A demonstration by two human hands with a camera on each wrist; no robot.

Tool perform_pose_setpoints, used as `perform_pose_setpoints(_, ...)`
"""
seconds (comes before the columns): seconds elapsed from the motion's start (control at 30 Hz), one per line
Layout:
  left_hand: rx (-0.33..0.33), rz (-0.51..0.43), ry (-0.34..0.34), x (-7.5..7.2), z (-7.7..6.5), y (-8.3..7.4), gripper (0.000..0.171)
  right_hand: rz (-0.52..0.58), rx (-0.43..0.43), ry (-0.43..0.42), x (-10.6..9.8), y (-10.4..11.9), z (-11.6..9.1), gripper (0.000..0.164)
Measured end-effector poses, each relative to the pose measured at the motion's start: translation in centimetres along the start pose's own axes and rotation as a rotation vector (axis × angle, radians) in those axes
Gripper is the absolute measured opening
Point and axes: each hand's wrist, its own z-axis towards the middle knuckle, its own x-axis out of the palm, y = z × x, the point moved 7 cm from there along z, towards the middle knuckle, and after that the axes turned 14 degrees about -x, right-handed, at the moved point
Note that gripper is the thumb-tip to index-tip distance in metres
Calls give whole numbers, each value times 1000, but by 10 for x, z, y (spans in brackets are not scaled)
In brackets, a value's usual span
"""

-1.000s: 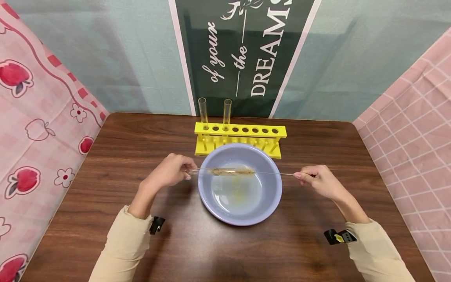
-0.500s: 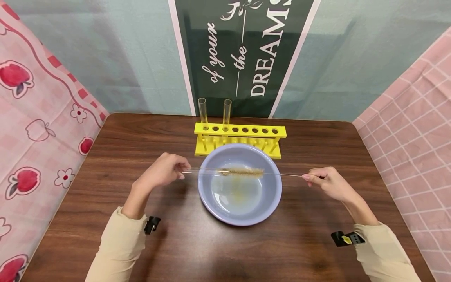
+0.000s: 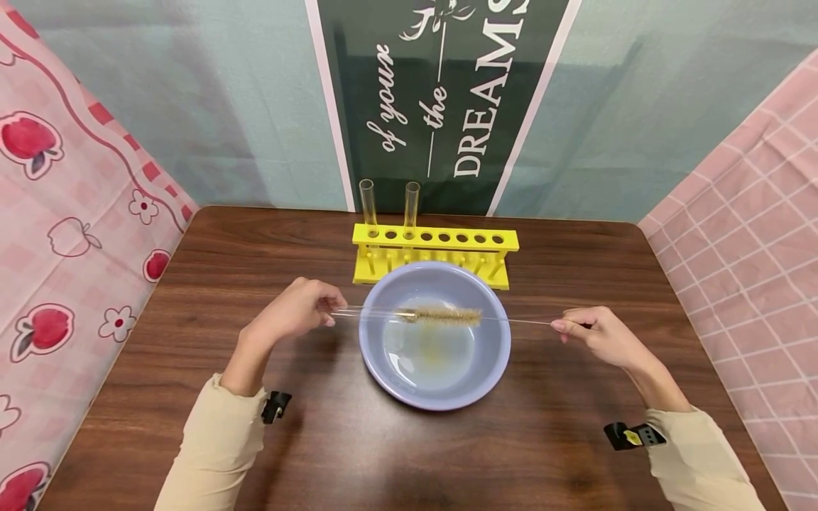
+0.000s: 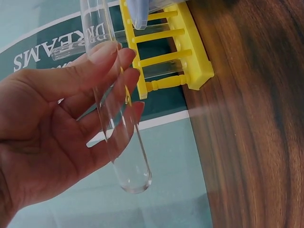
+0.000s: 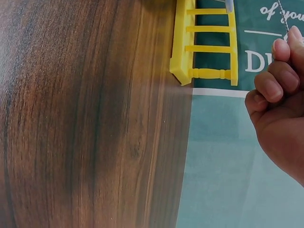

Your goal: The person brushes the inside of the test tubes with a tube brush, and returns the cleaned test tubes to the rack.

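My left hand [image 3: 297, 312] pinches the closed, rounded end region of a clear glass test tube [image 3: 378, 314], held level over the left rim of a lavender basin [image 3: 377, 369]. In the left wrist view, the thumb and fingers of that hand wrap the tube's side. A test tube brush [image 3: 449, 316] has most of its tan bristles outside the tube's mouth, with its tip end apparently inside. Right of the basin, my right hand [image 3: 597, 335] pinches the brush's thin twisted wire handle [image 5: 283, 14]. Cloudy, slightly yellowish liquid [image 3: 428, 362] lies in the basin under the brush.
Behind the basin stands a yellow test tube rack [image 3: 479, 240] with two clear tubes [image 3: 368, 206] upright in its left part. All of this is on a dark wooden table [image 3: 537, 440]. Printed cloths hang at the back and both sides.
My right hand has moved right, drawing the brush bristles mostly out of the tube. My left hand has shifted slightly left with the tube, and both have nearly stopped in the last half second.
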Motion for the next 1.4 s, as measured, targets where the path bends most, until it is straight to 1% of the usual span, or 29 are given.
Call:
perform_pose_setpoints(0.27,2,-36,58,2,0,1,19,2,-15,-5,-3,1,-2,33)
perform_pose_setpoints(0.43,13,-32,68,2,0,1,19,16,-11,-9,-5,1,-3,33)
perform_pose_setpoints(0.57,0,-13,43,-1,-2,4,18,6,-1,-23,-9,-3,-7,31)
perform_pose_setpoints(0.7,-25,-6,15,-4,-7,9,17,16,18,-20,-10,-20,-17,31)
perform_pose_setpoints(0.83,-16,-6,8,-3,-7,9,16,33,12,-17,-8,-36,-22,31)
perform_pose_setpoints(0.93,-13,-6,-1,-3,-6,9,17,42,7,-35,-7,-40,-23,29)
perform_pose_setpoints(1.07,-22,-8,-9,-2,-6,11,18,73,-1,-62,-7,-36,-22,28)
perform_pose_setpoints(1.2,-31,-14,-15,1,-5,11,18,120,-25,-78,-5,-21,-17,27)
perform_pose_setpoints(1.3,-30,-13,-21,2,-5,10,18,132,-34,-81,-3,-11,-12,27)
perform_pose_setpoints(1.4,-23,-4,-28,2,-4,8,17,134,-32,-81,-1,-21,-16,27)
